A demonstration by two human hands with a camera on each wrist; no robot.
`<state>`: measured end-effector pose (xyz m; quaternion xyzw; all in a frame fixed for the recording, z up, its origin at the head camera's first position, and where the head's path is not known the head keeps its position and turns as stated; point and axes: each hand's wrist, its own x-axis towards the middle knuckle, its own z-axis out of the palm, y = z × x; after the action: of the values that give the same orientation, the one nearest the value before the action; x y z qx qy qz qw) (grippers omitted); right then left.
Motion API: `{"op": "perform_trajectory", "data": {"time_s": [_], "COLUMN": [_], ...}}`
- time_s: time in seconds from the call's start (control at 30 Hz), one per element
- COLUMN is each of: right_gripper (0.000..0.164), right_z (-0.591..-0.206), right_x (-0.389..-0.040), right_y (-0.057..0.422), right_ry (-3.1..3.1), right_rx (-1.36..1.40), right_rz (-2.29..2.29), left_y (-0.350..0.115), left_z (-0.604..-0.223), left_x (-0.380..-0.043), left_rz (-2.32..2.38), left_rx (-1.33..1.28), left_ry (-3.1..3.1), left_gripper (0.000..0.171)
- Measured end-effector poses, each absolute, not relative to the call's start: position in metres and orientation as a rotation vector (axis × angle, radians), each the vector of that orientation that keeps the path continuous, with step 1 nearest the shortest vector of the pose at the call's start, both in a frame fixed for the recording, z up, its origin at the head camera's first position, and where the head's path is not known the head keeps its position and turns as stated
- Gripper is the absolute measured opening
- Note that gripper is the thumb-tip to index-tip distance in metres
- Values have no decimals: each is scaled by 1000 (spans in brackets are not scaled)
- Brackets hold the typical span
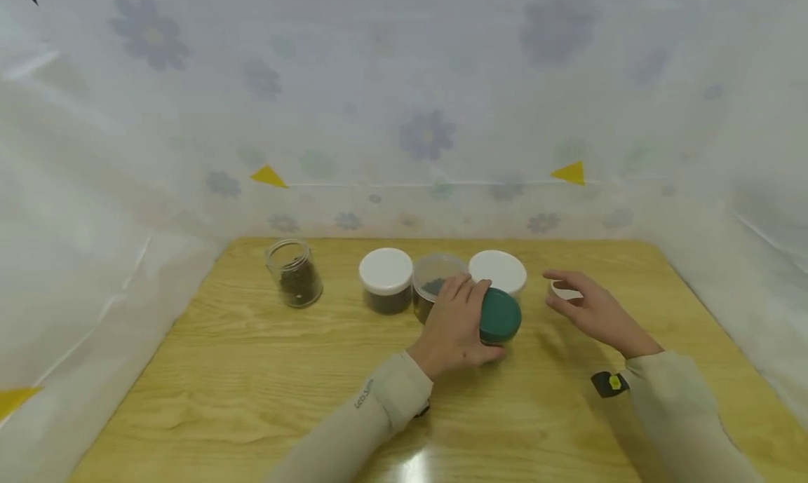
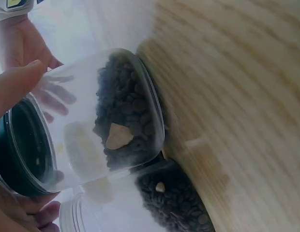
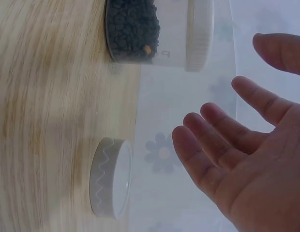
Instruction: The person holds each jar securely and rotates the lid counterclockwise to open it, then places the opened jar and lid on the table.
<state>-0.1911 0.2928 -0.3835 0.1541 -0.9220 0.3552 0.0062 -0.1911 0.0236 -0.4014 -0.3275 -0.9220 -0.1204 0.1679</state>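
My left hand [image 1: 454,325] grips a clear jar [image 2: 77,123] around its green screw lid [image 1: 501,316], thumb on one side and fingers on the other. Dark pellets and one pale beige piece lie in the jar's bottom, as the left wrist view shows. Right beside it is a lidless clear jar [image 1: 440,264] with threads at its mouth and dark pellets inside. To the right, my right hand [image 1: 590,313] hovers over the table with fingers spread, holding nothing. Near its fingers a white lid [image 3: 111,179] rests on the tabletop.
Two jars with white lids, one on the left [image 1: 386,276] and one on the right [image 1: 497,271], flank the lidless jar. An open glass jar [image 1: 298,280] of dark contents stands farther left. Flower-patterned sheeting [image 1: 429,136] closes off the table's back and sides.
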Motion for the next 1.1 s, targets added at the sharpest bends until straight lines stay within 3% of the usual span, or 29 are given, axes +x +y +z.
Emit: {"op": "perform_trajectory", "data": {"time_s": [0.37,0.57,0.73,1.1], "right_gripper": [49,49,48,46], "right_z": [-385,-377,-372,-365], "right_x": [-184,-182,-182,-176], "right_y": [290,289,283,272], "right_ry": [-2845,-2855,-2843,-2779], "right_rx": [524,538,581,651], "right_rz": [1097,1084,1074,1066], "left_y": [2,-16,-35,-59], "left_z": [-382,-357,-343,-338], "left_x": [-178,-170,-165,-161], "left_rz": [-902,-1478,-1910,-1947], "left_rx": [-1109,-915,-684,-699], "left_ry": [-2554,-2535,-2432,-2323], "left_gripper": [108,112,100,86]}}
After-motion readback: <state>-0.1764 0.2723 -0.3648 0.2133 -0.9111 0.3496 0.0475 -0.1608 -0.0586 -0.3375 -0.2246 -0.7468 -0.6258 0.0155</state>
